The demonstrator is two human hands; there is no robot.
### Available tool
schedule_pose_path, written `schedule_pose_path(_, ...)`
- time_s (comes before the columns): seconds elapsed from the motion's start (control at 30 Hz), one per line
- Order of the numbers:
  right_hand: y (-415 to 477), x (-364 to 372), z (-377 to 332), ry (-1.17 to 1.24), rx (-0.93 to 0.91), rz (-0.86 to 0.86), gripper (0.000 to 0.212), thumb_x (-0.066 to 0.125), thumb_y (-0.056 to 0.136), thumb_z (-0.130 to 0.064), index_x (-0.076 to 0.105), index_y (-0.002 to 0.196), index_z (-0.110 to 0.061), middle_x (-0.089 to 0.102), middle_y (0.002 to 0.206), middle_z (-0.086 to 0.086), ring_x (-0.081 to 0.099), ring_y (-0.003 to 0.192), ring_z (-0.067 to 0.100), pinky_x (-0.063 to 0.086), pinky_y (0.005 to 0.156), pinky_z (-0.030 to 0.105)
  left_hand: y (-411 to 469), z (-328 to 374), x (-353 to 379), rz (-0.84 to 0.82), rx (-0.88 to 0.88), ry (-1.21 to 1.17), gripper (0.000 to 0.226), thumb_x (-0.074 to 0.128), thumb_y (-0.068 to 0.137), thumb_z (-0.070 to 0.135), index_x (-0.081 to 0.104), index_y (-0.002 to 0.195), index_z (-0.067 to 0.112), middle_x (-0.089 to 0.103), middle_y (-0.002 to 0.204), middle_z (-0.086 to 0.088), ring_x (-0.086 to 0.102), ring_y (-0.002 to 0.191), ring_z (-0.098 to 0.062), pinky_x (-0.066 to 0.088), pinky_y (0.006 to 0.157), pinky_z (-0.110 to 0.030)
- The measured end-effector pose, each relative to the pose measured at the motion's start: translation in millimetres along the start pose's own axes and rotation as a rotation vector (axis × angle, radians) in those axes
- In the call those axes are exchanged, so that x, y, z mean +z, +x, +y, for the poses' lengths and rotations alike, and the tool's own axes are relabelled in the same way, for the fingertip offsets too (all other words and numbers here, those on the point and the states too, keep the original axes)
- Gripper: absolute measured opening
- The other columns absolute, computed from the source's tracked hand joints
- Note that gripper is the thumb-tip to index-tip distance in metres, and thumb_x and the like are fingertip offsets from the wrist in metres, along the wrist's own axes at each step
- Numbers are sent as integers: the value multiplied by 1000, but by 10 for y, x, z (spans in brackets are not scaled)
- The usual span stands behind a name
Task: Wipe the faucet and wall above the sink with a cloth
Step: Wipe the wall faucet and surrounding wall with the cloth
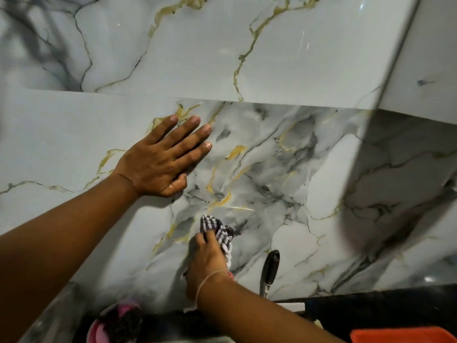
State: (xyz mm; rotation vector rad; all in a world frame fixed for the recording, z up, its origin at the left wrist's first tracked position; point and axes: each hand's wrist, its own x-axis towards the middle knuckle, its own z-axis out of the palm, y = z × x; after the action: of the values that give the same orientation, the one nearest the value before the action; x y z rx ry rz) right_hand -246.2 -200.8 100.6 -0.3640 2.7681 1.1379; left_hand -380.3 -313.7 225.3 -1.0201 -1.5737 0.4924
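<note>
Cloth [220,233] in right hand [206,263]

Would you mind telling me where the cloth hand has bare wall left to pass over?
Bare wall lies above the flat left hand, and to the right between it and the corner. It is crowded low down, where the right hand grips the striped cloth at the faucet.

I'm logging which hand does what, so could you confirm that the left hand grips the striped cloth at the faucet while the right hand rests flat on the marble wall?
The hands are swapped. In the head view the right hand grips the striped cloth at the faucet, while the left hand rests flat on the marble wall.
</note>
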Motion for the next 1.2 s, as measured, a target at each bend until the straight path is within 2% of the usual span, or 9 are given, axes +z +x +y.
schedule_pose_path(0.13, -264, 236, -31, 1096, 469, 353, 54, 43, 78, -26, 56, 129, -14, 51, 135, 7, 41, 123, 32, 37, 107, 43, 11, 1, 7, 2, 4, 2, 70, 35, 90, 34, 36, 155, 8, 31, 163, -17, 28, 152, -40, 15, 126, -53)
schedule_pose_path(0.23, -335, 319, 150, 2251, 699, 153, 36, 43, 90, -25, 68, 110, -8, 69, 108, 18, 68, 92, 31, 55, 81, 34, 22, -1, 5, 13, 8, 0, 70, 33, 90, 36, 36, 155, 8, 33, 162, -18, 29, 151, -40, 15, 126, -53)
schedule_pose_path(0.33, -185, 587, 339, 3003, 514, -210, 45, 47, 88, -31, 76, 88, 3, 76, 85, 25, 74, 71, 36, 59, 71, 40, 20, -6, 29, 10, 6, -5, 71, 33, 90, 37, 34, 155, 8, 32, 163, -17, 28, 152, -39, 12, 126, -53)
schedule_pose_path(0.5, 8, 900, 31, 3433, 107, -281, 38, 55, 87, -35, 64, 104, -2, 72, 71, 16, 70, 62, 27, 61, 59, 36, 9, 0, 68, 13, 3, 19, 73, 33, 89, 38, 33, 156, 9, 33, 163, -18, 28, 152, -40, 16, 125, -54)
schedule_pose_path(0.63, -213, 1203, -233, 3338, -20, -298, 58, 58, 91, -32, 50, 136, 4, 60, 132, 28, 61, 119, 37, 52, 98, 44, 5, 18, 73, -7, 9, 18, 72, 31, 90, 38, 34, 155, 8, 34, 162, -18, 28, 152, -40, 15, 125, -55)
schedule_pose_path(0.87, -167, 881, 57, 3125, 284, -189, 46, 50, 91, -37, 77, 98, 1, 78, 95, 22, 75, 86, 33, 59, 84, 42, 2, 11, 84, -4, 14, 39, 73, 28, 91, 41, 30, 157, 8, 32, 163, -19, 27, 152, -41, 11, 127, -54)
schedule_pose_path(1.0, -634, 867, -310, 2415, 703, 198, 20, 57, 95, -27, 75, 99, -18, 80, 97, -10, 69, 100, -2, 53, 84, 11, -9, 12, 98, -6, 10, 46, 73, 27, 92, 41, 30, 157, 8, 31, 163, -19, 25, 153, -40, 8, 127, -53)
schedule_pose_path(1.07, -683, 740, -324, 2128, 635, 402, 34, 60, 83, -50, 73, 87, -19, 77, 87, -4, 69, 104, 7, 56, 91, 24, 3, 11, 83, 1, 11, 44, 73, 28, 92, 41, 31, 157, 8, 30, 163, -19, 25, 153, -40, 11, 127, -54)
schedule_pose_path(1.2, -382, 456, -13, 1308, 334, 490, 65, 50, 84, -22, 36, 147, -25, 21, 163, 1, 11, 151, 18, 21, 124, 35, 8, 13, 57, -14, 7, 36, 73, 29, 91, 40, 32, 156, 7, 31, 163, -20, 26, 152, -41, 15, 125, -56)
